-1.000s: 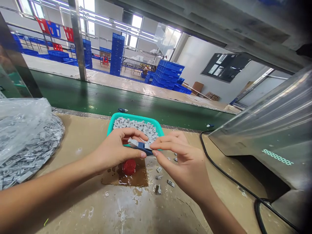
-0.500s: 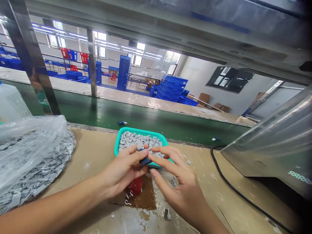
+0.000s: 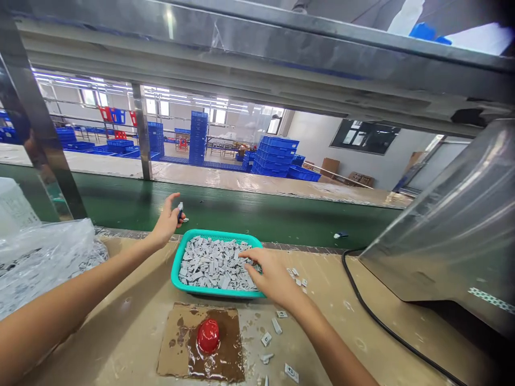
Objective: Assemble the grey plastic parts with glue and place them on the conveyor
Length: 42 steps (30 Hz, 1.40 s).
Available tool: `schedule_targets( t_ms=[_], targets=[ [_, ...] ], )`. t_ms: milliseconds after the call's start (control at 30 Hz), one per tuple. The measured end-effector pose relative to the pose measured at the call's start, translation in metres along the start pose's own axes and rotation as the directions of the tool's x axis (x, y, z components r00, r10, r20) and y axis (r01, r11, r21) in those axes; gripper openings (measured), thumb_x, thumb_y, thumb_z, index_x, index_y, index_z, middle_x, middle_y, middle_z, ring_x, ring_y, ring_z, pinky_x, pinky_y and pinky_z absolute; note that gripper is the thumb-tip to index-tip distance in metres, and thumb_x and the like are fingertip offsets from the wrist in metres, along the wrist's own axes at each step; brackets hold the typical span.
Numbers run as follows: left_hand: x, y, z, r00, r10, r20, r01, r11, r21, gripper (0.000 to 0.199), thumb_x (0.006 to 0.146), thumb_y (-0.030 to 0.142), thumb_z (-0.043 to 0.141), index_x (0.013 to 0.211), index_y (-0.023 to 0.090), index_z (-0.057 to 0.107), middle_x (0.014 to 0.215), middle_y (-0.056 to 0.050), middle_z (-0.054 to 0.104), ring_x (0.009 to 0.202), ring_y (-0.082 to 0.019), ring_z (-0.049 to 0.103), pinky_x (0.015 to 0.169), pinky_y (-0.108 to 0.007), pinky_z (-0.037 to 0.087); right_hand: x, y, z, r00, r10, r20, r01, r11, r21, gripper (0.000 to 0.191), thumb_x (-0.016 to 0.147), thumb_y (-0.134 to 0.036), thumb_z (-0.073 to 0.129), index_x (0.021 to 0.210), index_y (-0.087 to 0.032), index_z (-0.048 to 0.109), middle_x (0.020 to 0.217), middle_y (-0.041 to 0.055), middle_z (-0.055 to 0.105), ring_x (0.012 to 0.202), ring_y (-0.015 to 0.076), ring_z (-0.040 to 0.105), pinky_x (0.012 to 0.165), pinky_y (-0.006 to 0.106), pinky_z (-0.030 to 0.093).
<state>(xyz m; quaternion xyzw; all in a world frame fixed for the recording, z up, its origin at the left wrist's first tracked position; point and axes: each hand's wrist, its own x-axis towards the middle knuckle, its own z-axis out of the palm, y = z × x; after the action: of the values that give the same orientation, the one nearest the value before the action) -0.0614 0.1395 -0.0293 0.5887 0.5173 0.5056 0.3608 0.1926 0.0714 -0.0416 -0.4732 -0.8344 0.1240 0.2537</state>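
Observation:
My left hand (image 3: 166, 222) reaches out over the green belt, gripping a small dark blue and light grey plastic part (image 3: 179, 210) between thumb and fingers. A pale tip of another part (image 3: 185, 219) shows beside those fingers. My right hand (image 3: 267, 273) is over the right side of a turquoise basket (image 3: 217, 292), thumb and index finger apart with nothing visible between them. Small grey plastic pieces (image 3: 215, 262) fill the basket. In front of it, a red domed object (image 3: 208, 336) rests on a wet cardboard piece (image 3: 173, 343).
Loose grey pieces (image 3: 266, 339) lie on the table at right. The green belt (image 3: 249, 220) carries a blue and white part (image 3: 341, 236). A clear bag (image 3: 52, 257) of pieces is at left; a black cable (image 3: 374, 316) and metal housing (image 3: 438, 236) stand right.
My hands have separated: the left went forward and left to the belt with the blue and grey part, while the right moved over the basket's pieces. The camera view has tilted up.

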Motion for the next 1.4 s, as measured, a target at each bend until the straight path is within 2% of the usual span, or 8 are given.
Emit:
schedule_targets(
  t_ms=[133,267,500,667,900,1133,1267,1400],
  targets=[
    [0.042,-0.022,0.017,0.985,0.063,0.162,-0.120,0.920,0.372,0.044,0.078,0.018,0.041,0.122,0.024,0.042,0.073,-0.003,0.055,0.077,-0.019,0.054,0.077,-0.033,0.038,0.004,-0.001,0.013,0.993,-0.054,0.103,0.059,0.997,-0.045,0.037,0.067,-0.004,0.053,0.099,-0.018,0.063,0.109,0.0083,0.060,0.103,0.0242,0.053,0.089,0.039,0.044],
    [0.071,-0.035,0.029,0.983,-0.007,0.185,-0.110,0.783,0.613,0.055,0.081,0.032,0.045,0.132,0.024,0.028,0.110,-0.013,0.054,0.105,-0.030,0.047,0.087,-0.045,0.033,0.005,0.000,0.018,0.993,-0.032,0.115,0.040,0.997,-0.068,0.036,0.066,0.001,0.049,0.093,-0.017,0.065,0.103,0.0079,0.061,0.097,0.0212,0.056,0.086,0.033,0.046],
    [0.053,-0.060,-0.021,0.979,-0.202,-0.033,0.155,0.624,0.766,0.028,0.080,0.030,0.051,0.102,0.013,0.054,0.112,-0.009,0.052,0.108,-0.024,0.045,0.092,-0.048,0.033,0.006,0.001,0.021,0.997,-0.025,0.079,0.024,1.000,0.010,0.025,0.067,0.001,0.050,0.081,-0.014,0.065,0.086,0.0078,0.063,0.081,0.0193,0.057,0.074,0.033,0.048],
    [0.025,-0.043,-0.042,0.988,-0.118,-0.104,0.157,0.755,0.637,0.014,0.077,0.020,0.047,0.088,0.012,0.052,0.092,-0.008,0.055,0.090,-0.020,0.054,0.082,-0.039,0.041,0.006,0.001,0.023,0.999,-0.042,-0.010,0.043,0.997,0.065,0.020,0.067,-0.001,0.049,0.073,-0.012,0.065,0.079,0.0089,0.064,0.077,0.0204,0.056,0.074,0.036,0.044],
    [-0.059,0.027,0.003,0.993,-0.057,0.104,0.049,0.996,0.076,0.013,0.067,0.022,0.045,0.078,0.019,0.040,0.066,0.004,0.037,0.050,-0.006,0.040,0.047,-0.018,0.035,0.001,-0.026,0.003,0.993,0.029,-0.115,-0.012,0.989,0.146,0.021,0.071,-0.004,0.044,0.079,-0.014,0.060,0.070,0.0023,0.062,0.062,0.0112,0.053,0.060,0.023,0.044],
    [-0.116,0.066,0.030,0.876,-0.099,0.473,0.159,0.983,-0.087,0.024,0.074,0.041,0.054,0.077,0.017,0.053,0.056,0.005,0.042,0.048,-0.006,0.038,0.046,-0.018,0.031,-0.019,-0.088,-0.012,0.972,-0.183,-0.147,0.207,0.963,0.172,0.018,0.075,-0.006,0.043,0.073,-0.017,0.057,0.065,-0.0005,0.053,0.060,0.0101,0.047,0.055,0.022,0.038],
    [-0.116,0.059,0.030,0.862,-0.118,0.493,0.261,0.937,-0.234,0.019,0.071,0.033,0.060,0.079,0.016,0.054,0.059,0.004,0.049,0.054,-0.007,0.047,0.056,-0.020,0.040,-0.022,-0.092,-0.010,0.969,-0.168,-0.180,0.203,0.958,0.202,0.026,0.081,-0.008,0.041,0.096,-0.022,0.058,0.077,0.0006,0.059,0.068,0.0111,0.052,0.060,0.023,0.042],
    [-0.113,0.053,0.029,0.895,-0.129,0.428,0.288,0.898,-0.332,0.021,0.065,0.028,0.067,0.068,0.013,0.053,0.063,0.003,0.054,0.060,-0.007,0.050,0.062,-0.020,0.041,-0.022,-0.092,-0.013,0.950,-0.156,-0.271,0.210,0.960,0.186,0.016,0.079,-0.009,0.046,0.087,-0.018,0.057,0.079,0.0015,0.061,0.071,0.0119,0.054,0.064,0.024,0.045]
  ],
)
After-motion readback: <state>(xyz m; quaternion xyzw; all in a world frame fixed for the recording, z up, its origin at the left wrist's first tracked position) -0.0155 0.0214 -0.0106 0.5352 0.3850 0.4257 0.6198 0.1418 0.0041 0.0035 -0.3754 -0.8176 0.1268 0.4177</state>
